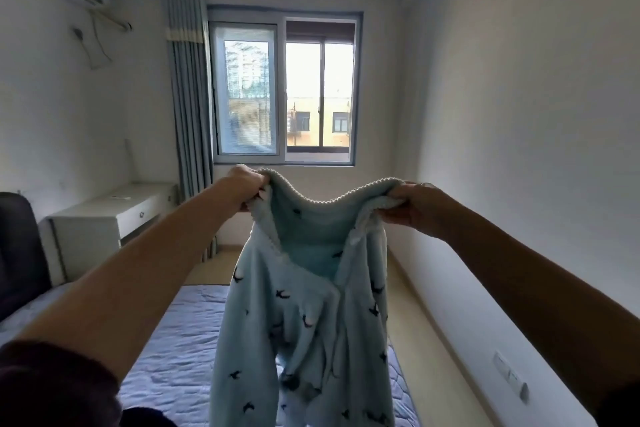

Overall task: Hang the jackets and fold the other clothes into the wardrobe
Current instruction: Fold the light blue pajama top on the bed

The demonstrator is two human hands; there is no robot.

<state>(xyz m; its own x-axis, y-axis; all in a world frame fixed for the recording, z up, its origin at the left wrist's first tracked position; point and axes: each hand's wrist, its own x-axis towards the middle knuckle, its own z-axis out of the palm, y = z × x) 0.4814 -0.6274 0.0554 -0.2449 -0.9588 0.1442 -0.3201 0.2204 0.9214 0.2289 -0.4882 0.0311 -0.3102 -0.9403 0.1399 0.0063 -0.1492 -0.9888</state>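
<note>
— Where, the pale blue fleece garment point(304, 322)?
— Held up in the air over the bed point(180, 340), stretched by its top edge between left hand point(247, 184) and right hand point(412, 205), hanging down below.
— And the fingers point(256, 189)?
— Curled tight on both sides, pinching the fleece at each upper corner.
— Behind?
— White desk point(104, 215) at left, window point(287, 87) on the far wall.

Garment point(304, 305) above bed point(180, 340), desk point(104, 215) left.
</note>
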